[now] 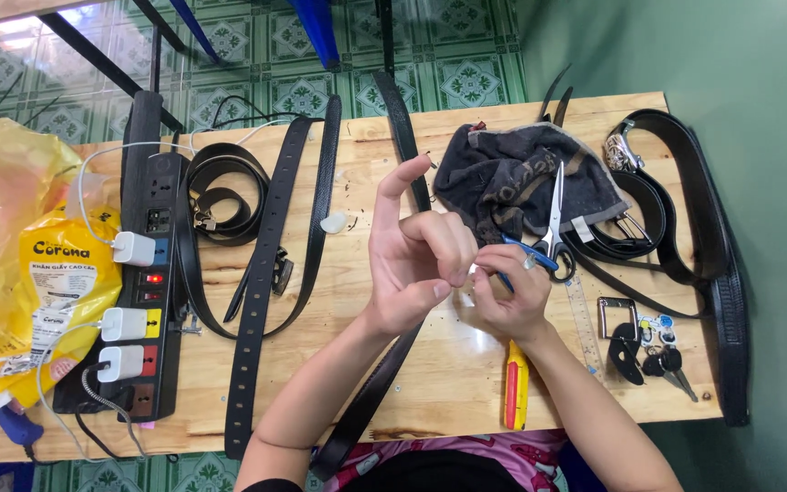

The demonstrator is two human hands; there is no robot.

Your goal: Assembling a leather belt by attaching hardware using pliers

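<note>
My left hand [412, 255] is raised over the wooden table [466, 383], index finger pointing up, thumb and bent fingers pinching a tiny item I cannot make out. My right hand [507, 292] meets it from the right, holding a blue pen-like tool [530, 253] with its tip at the pinch. Under both hands a long black belt [371, 396] runs from the table's far edge to the near edge. A yellow and red utility knife [516, 387] lies by my right wrist.
Scissors [553, 223] rest on a dark cloth [512, 178]. Coiled black belts [676, 228] lie at right, with a metal buckle [616, 316], keys [662, 355] and a clear ruler [585, 323]. More belts [261, 273], a power strip [152, 264] with chargers and a yellow bag [38, 264] sit left.
</note>
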